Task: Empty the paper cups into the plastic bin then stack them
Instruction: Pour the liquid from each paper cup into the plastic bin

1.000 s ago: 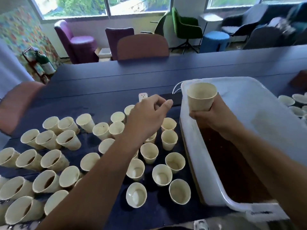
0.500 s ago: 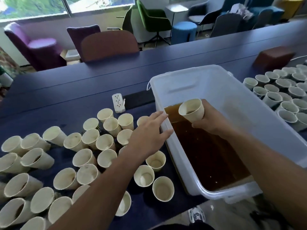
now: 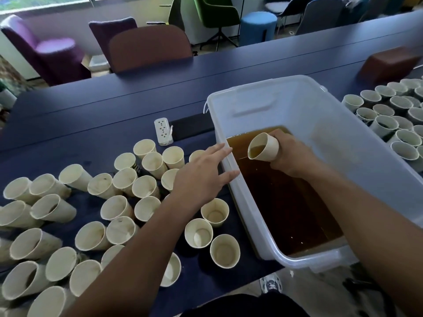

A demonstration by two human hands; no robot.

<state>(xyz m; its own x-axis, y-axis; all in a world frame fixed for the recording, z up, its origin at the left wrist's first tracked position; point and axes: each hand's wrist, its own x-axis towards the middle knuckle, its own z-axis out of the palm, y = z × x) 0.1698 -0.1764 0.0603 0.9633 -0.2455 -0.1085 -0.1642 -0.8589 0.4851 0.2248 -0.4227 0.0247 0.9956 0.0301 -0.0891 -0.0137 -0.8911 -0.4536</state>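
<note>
From the head camera, the right hand [image 3: 289, 154] curls its fingers round a cream, tapered paper cup [image 3: 263, 147], tipped on its side with its mouth toward the left, brown liquid pooled at the lower lip, held inside the translucent white rectangular plastic bin [image 3: 357, 143] above the smooth amber-brown liquid [image 3: 281, 202] that covers its floor. The left hand [image 3: 201, 177] reaches flat, fingers straight and slightly spread, holding nothing, its fingertips at the bin's near left rim. Below and left of it a crowd of matt cream paper cups [image 3: 114, 202] stands on the dark blue table [image 3: 114, 106]; the wide lens makes the outer ones seem to lean, and the forearm hides several. A second cluster of cream paper cups [image 3: 389, 115] sits right of the bin, cut off by the frame edge. A white ridged power strip [image 3: 163, 131] lies beyond the left cups. Purple, brown and green upholstered chairs [image 3: 146, 49] line the far side, a little blurred.
</note>
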